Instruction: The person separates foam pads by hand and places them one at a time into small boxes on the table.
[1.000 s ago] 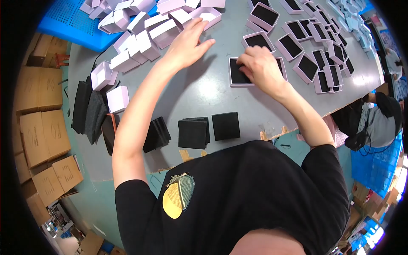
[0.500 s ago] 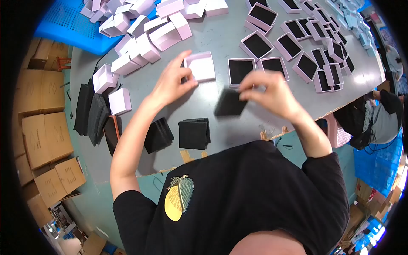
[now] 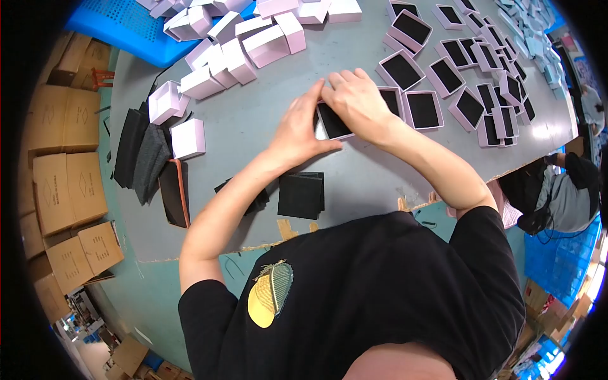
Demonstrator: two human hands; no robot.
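Observation:
A small pale pink box tray with a black pad in it lies on the table in front of me, partly hidden under my hands. My left hand braces the tray's left side, its thumb stretched along the near edge and its fingers at the far corner. Over the tray, my right hand has its fingers curled down at the far end of the pad; its fingertips are hidden. Closer to me sits a stack of black square pads. More black pads are partly covered by my left forearm.
Pink trays with black pads spread over the right side. Pink boxes are piled at the back left beside a blue basket. Dark strips of material and a black orange-edged case lie left. A person is at far right.
My right hand has carried a black pad up and left into the tray by my left hand. My left hand has shifted right with the tray. The camera view has moved slightly.

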